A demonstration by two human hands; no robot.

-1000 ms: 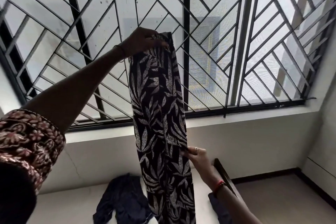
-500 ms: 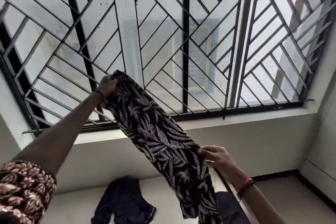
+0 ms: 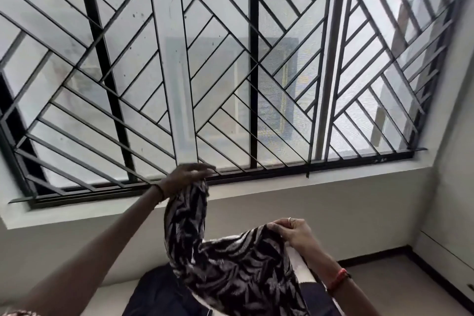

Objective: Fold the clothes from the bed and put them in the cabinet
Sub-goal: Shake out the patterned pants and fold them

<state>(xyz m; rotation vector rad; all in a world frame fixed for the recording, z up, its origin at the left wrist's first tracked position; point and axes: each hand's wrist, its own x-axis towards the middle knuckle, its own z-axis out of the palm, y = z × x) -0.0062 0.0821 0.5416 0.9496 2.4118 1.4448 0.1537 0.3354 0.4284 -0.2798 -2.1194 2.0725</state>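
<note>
1. Between the left hand (image 3: 188, 177) and the right hand (image 3: 292, 232) hung the leaf-print garment (image 3: 230, 264), sagging in a loop below both. The left hand, higher and farther out, gripped one end with the cloth falling from under its palm. The right hand, lower and nearer, pinched the other edge in its fingertips.
2. Below the hands lay the bed (image 3: 110, 295), with a dark garment (image 3: 159, 292) on it just under the loop. The cabinet was not in view.
3. The step in hand looked like a fold made in the air, early in the task, since at least one more piece waited unfolded.
4. To do it well, the two held ends needed to meet edge to edge, so bringing the left hand down to the right one would serve better than letting the loop twist.
5. The cloth seemed thin and limp; a firm pinch at both ends and a short shake would likely square the fold.
6. Lowering it onto the bed beside the dark garment, not on it, would keep the pieces from tangling.
</note>
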